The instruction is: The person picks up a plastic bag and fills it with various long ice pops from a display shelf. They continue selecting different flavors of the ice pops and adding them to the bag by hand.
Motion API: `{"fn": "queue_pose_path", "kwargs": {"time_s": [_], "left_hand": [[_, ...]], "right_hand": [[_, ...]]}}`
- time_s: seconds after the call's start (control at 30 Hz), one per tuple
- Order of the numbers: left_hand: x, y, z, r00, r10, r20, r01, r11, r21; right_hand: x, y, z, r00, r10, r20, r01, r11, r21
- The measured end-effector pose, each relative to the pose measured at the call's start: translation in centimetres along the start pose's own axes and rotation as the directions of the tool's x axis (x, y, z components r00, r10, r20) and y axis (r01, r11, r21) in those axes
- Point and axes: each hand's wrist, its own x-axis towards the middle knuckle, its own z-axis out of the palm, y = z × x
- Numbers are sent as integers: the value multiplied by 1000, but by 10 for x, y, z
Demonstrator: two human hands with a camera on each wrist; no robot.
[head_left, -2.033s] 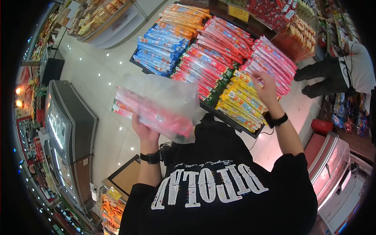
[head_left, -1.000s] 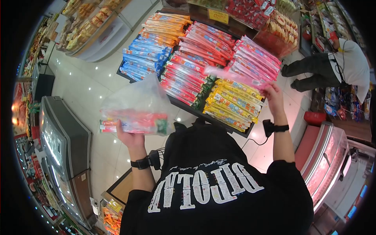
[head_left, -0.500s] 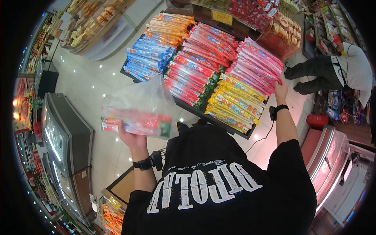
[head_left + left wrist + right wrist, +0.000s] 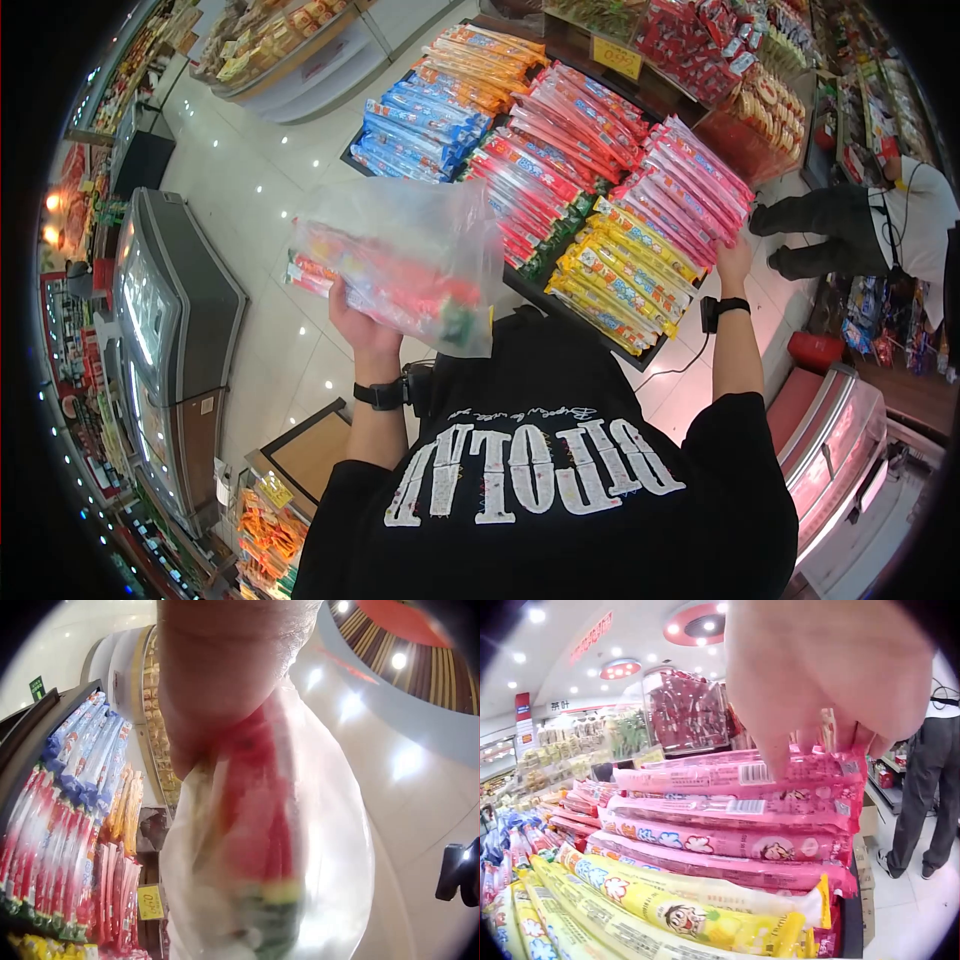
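Note:
In the head view my left hand (image 4: 362,320) grips a translucent plastic bag (image 4: 420,225), thumb over the front. Red and pink ice pop tubes (image 4: 400,275) show blurred through the plastic, several ends poking out at the left. A red tube with a green end (image 4: 259,825) fills the bag in the left wrist view. On the far right of the display, my right hand (image 4: 733,265) is at the near ends of the pink ice pop tubes (image 4: 690,190). Its fingers (image 4: 780,750) come down over the uppermost pink tube (image 4: 705,776) and pinch it near its end.
Yellow tubes (image 4: 625,265) lie just in front of the pink ones. Blue (image 4: 420,125), orange (image 4: 480,60) and red (image 4: 530,180) tubes fill other sections. A freezer cabinet (image 4: 175,300) stands left. Another person (image 4: 850,220) stands beyond the right end.
A pink tube that my right hand held over the yellow ones a second ago now lies with the pink tubes, the hand still at their ends. My left hand keeps hold of the bag.

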Motion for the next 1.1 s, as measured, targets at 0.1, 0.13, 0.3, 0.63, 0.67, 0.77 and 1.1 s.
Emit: {"fn": "queue_pose_path", "kwargs": {"time_s": [0.1, 0.13, 0.3, 0.63, 0.67, 0.77, 1.1], "left_hand": [[2, -5, 11, 998, -15, -67, 16, 1000, 18], [3, -6, 11, 999, -17, -43, 18, 999, 28], [2, -10, 24, 996, -55, 67, 51, 998, 48], [0, -22, 22, 987, -148, 68, 147, 989, 21], [-2, -23, 23, 984, -162, 76, 160, 987, 30], [-8, -21, 28, 976, -210, 48, 209, 977, 42], [11, 4, 2, 991, -120, -57, 118, 992, -35]], "right_hand": [[-8, -25, -16, 999, -32, -27, 28, 990, -138], [-10, -29, -13, 994, -65, -89, 49, 984, -174], [-43, -128, -56, 859, -429, -280, 494, 838, 233], [-194, -340, -140, 358, -915, 183, 322, 305, 896], [-203, -347, -137, 343, -913, 221, 317, 334, 888], [-216, -360, -140, 285, -886, 367, 203, 430, 880], [-217, -360, -143, 446, -735, 511, -201, 475, 857]]}}
